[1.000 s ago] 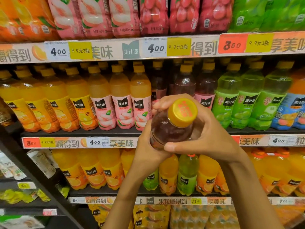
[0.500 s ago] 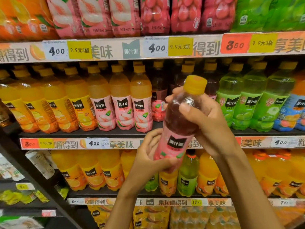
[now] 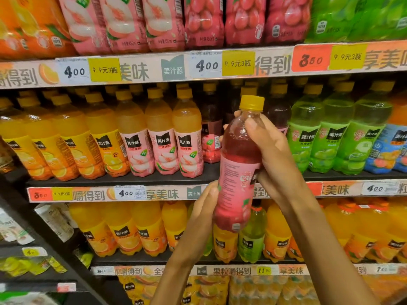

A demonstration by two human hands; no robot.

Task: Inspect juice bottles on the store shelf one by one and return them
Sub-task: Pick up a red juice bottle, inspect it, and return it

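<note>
A red juice bottle [image 3: 239, 164] with a yellow cap [image 3: 251, 102] and pink label stands nearly upright in front of the middle shelf [image 3: 123, 180], held clear of the rows of bottles behind it. The right hand [image 3: 273, 159] has its grip curled round the bottle's upper half, thumb across the shoulder. The left hand [image 3: 206, 203] rests against the lower label, fingers mostly hidden behind the bottle, thumb laid along its side.
</note>
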